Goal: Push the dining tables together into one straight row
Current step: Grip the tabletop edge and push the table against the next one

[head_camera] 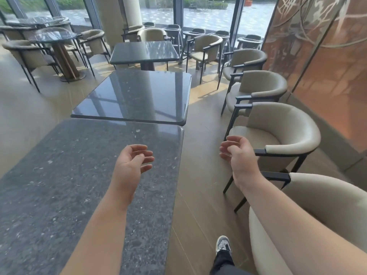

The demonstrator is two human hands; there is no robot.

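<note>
Left grip (132, 161) open, empty, above near table (59, 185); right grip (237, 150) open (over floor).

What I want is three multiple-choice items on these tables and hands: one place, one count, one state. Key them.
1. The left hand hovers over:
A. the near speckled dark stone table
B. a beige armchair
C. a round table

2. Rectangular dark stone tables in line:
A. two
B. three
C. five

3. The far glossy dark table is:
A. butted against its neighbour
B. standing apart
C. overturned

Key:
1 A, the open palm lies above its top.
2 B, near, middle glossy table, far.
3 B, sunlit floor shows between them.
</note>
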